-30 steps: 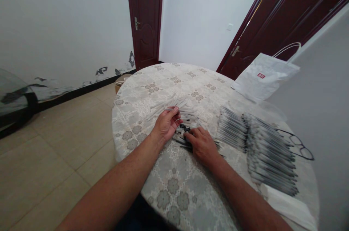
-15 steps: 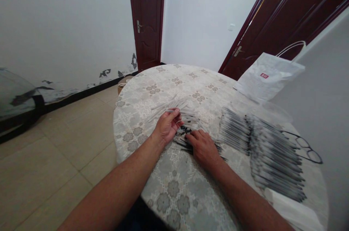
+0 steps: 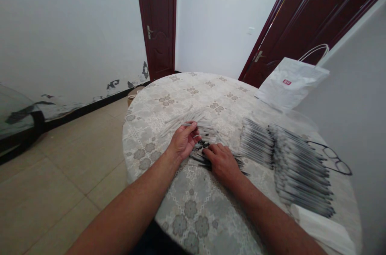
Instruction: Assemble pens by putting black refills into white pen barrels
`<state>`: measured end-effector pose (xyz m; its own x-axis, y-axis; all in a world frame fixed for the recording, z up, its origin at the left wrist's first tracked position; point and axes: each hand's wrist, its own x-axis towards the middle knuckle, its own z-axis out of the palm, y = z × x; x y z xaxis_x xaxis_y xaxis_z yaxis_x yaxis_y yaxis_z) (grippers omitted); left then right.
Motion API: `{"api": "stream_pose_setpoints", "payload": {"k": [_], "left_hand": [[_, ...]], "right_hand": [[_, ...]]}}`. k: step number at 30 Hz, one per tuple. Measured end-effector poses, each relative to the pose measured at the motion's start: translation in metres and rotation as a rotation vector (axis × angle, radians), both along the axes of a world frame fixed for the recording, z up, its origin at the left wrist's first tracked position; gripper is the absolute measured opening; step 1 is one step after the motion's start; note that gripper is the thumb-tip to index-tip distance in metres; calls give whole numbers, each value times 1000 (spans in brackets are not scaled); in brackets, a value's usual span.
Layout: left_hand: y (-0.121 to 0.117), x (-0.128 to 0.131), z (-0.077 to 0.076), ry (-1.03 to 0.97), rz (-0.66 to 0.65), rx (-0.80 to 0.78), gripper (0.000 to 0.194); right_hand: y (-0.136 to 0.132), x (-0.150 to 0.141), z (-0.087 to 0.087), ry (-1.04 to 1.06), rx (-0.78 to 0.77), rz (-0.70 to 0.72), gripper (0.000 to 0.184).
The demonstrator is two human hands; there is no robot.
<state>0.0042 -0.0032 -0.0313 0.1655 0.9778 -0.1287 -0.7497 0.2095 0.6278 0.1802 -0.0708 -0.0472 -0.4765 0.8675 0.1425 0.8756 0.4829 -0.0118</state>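
My left hand pinches a thin pale tube, which looks like a pen barrel, between thumb and forefinger, with the palm turned up. Just beyond it lies a loose heap of similar whitish tubes. My right hand rests palm down, fingers curled together, on a pile of thin black sticks. Its fingertips reach toward small black pieces between the two hands. Whether they grip one is hidden.
Right of my hands lie a smaller row of pen-like sticks and a larger stack. Glasses lie beyond the stack. A white paper bag stands at the back right, and a white wrapper lies near the front right of the round table.
The view has shifted slightly, so the scene sits a little further left. Both hands keep nearly the same pose over the same piles.
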Motion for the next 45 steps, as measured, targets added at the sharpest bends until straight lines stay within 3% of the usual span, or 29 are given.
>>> {"api": "stream_pose_setpoints", "payload": {"k": [21,30,35,45], "left_hand": [[2,-1,-2,-16,-6,25,34],[1,-1,-2,-13,-9,25,34],[2,0,-3,2,-11,14,34],[2,-1,-4,9,-18,8,33]], "right_hand": [[-3,-3,4,-63,22,10,22],[0,3,-14,46,182,-22,30],[0,5,-13,120,234,-35,39],[0,8,-11,198,309,-5,19]]}}
